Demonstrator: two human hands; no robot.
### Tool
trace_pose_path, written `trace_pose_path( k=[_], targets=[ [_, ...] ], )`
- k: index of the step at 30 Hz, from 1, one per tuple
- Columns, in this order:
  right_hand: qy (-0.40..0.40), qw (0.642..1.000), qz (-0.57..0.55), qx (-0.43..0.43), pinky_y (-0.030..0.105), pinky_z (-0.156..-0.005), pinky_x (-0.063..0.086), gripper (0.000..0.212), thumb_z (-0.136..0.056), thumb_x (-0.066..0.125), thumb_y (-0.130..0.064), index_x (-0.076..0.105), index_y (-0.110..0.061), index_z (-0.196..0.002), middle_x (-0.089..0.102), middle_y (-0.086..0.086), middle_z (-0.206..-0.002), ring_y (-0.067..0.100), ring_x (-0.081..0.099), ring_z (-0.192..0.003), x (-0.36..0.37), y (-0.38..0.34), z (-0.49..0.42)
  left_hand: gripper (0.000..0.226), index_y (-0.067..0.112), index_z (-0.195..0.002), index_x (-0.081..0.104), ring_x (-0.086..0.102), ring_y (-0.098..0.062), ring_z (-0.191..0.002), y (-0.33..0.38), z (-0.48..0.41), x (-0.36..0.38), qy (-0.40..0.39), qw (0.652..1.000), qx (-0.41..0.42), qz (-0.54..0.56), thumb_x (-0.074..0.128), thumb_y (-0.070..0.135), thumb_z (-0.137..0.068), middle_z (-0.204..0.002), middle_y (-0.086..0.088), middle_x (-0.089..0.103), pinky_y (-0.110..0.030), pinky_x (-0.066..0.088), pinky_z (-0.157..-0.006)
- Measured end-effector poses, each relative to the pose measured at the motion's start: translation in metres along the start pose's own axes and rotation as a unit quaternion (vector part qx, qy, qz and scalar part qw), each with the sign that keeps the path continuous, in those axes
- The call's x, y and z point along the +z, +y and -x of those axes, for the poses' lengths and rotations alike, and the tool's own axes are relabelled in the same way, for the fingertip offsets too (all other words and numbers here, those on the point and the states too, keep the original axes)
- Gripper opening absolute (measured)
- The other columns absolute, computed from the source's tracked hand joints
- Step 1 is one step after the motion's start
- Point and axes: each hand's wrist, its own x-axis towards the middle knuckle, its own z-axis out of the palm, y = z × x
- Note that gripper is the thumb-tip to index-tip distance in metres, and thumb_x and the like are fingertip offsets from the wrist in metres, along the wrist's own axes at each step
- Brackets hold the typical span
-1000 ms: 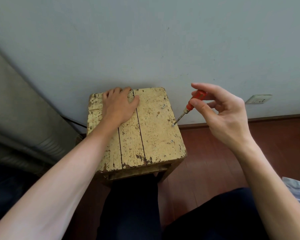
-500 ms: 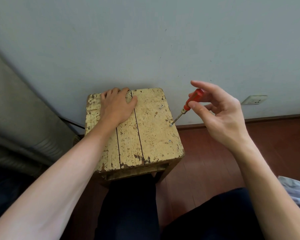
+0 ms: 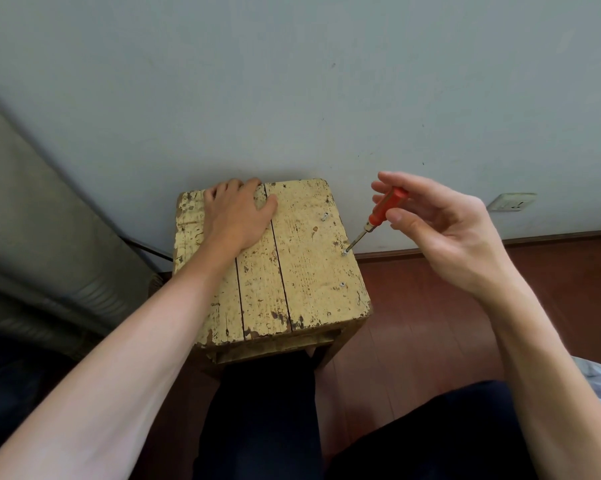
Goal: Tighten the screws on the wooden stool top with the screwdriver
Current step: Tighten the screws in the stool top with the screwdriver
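Barely anything has been displaced over the last second. The tip of the screwdriver [image 3: 387, 206] has been kept seated on the middle screw [image 3: 344, 253], close to the right edge of the stool top [image 3: 309, 271], with the shaft leaning up and to the right as before. What has altered is the grip. The orange handle is pinched between the thumb and the fingers [image 3: 385, 178] of the right hand [image 3: 441, 233], and more of it is exposed now, so the handle appears to have been rolled between the fingertips. A turn of the screw is judged to be under way or just completed.

The left hand [image 3: 238, 216] has been left where it was, laid flat with straight fingers across the far-left planks, and the stool is steadied by it.

Two other screws can be made out on the same plank. The far screw [image 3: 324, 216] is seen standing proud and tilted, while the near screw [image 3: 341, 284] looks closer to flush. How deep the middle screw has been driven cannot be told, as its head is too small. The task is judged to be only partly done, and the far screw most likely has yet to be driven home.
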Motion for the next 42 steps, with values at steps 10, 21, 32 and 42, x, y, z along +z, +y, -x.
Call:
trace_pose_path(
  k=[10, 21, 32, 42],
  targets=[
    [0.077, 0.996, 0.045, -0.024, 0.057, -0.085, 0.06, 0.041, -0.098, 0.078, -0.01, 0.072, -0.038, -0.128, 0.075, -0.001, -0.104, 0.024, 0.08, -0.096, 0.017, 0.003, -0.003, 0.069, 0.026, -0.148, 0.048, 0.044, -0.026, -0.133, 0.001, 0.001, -0.002, 0.0, 1.0, 0.001, 0.009, 0.027, 0.066, -0.097, -0.14, -0.006, 0.055, -0.046, 0.025, -0.113],
    [-0.041, 0.999, 0.009, -0.018, 0.044, -0.112, 0.055, 0.039, -0.107, 0.062, 0.003, 0.067, -0.017, -0.14, 0.073, 0.015, -0.118, 0.029, 0.075, -0.119, -0.001, 0.006, -0.005, 0.067, 0.026, -0.149, 0.047, 0.043, -0.025, -0.134, 0.002, 0.002, -0.002, -0.003, 1.0, -0.002, 0.01, 0.028, 0.065, -0.098, -0.142, -0.006, 0.054, -0.046, 0.024, -0.115],
    [0.083, 0.995, 0.048, -0.02, 0.064, -0.082, 0.057, 0.035, -0.095, 0.081, -0.019, 0.072, -0.042, -0.12, 0.072, -0.012, -0.098, 0.026, 0.079, -0.095, 0.013, 0.011, -0.005, 0.067, 0.027, -0.149, 0.047, 0.043, -0.026, -0.134, 0.002, 0.001, -0.002, -0.006, 1.0, -0.003, 0.005, 0.028, 0.067, -0.098, -0.142, -0.005, 0.054, -0.046, 0.025, -0.114],
    [-0.015, 0.997, 0.067, -0.027, 0.051, -0.096, 0.06, 0.046, -0.106, 0.066, -0.008, 0.067, -0.036, -0.142, 0.077, -0.004, -0.118, 0.024, 0.073, -0.123, -0.006, 0.008, -0.003, 0.066, 0.027, -0.148, 0.048, 0.044, -0.026, -0.134, 0.002, 0.0, -0.002, -0.003, 1.0, -0.001, 0.006, 0.028, 0.066, -0.098, -0.141, -0.006, 0.055, -0.046, 0.025, -0.114]
  ],
)
